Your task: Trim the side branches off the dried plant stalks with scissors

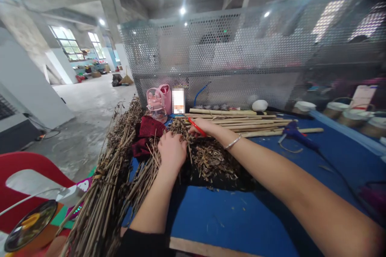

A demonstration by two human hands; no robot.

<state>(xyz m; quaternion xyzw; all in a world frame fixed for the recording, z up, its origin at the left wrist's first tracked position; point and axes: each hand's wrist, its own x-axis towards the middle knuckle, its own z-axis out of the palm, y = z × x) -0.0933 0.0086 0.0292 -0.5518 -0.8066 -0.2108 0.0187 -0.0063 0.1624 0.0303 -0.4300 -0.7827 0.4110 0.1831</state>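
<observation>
My right hand (199, 127) is closed around red-handled scissors (197, 127), whose blades point up and left at the dried stems. Beside it on the left, my left hand (172, 148) has its fingers wrapped round a bunch of dried brown stems (180, 126). Cut dried bits (212, 160) lie in a heap on a dark surface below my right hand. A second bundle of long dried stalks (104, 192) lies along the left edge of the blue table (223, 221).
Pale sticks (256, 124) lie behind my right hand. A blue glue gun (297, 133) with a cord is on the right. Pink bottles (157, 102) and a dark red cloth (147, 134) stand at the back left, before a perforated metal screen (241, 56). A red chair (27, 164) is at left.
</observation>
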